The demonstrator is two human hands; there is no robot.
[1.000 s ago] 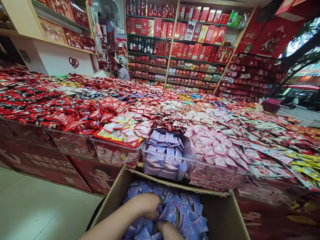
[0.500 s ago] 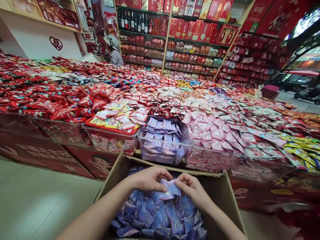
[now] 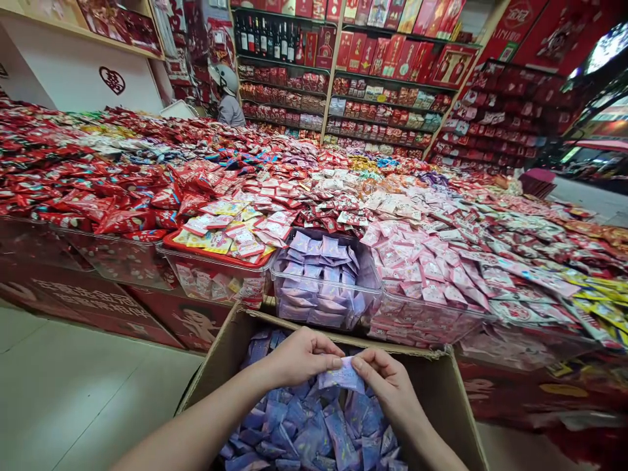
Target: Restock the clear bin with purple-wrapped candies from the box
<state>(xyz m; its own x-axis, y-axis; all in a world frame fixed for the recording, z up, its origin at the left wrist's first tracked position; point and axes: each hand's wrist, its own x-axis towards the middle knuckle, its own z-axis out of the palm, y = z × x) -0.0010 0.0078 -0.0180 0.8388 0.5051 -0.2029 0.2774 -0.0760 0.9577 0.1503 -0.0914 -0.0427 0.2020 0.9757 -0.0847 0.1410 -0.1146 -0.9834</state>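
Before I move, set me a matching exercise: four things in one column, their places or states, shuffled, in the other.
1. small purple packet
2. cardboard box
3. heart-shaped sign
4. dark bottles

A. on a white panel
B. standing in a row
C. between the left hand and right hand
D. open, holding many purple packets

Right pairs: 1-C, 2-D, 3-A, 4-B

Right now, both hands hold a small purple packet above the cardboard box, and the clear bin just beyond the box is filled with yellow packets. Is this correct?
Not quite: the head view shows purple packets in the clear bin just beyond the cardboard box. Both hands do hold a small purple packet above the box.
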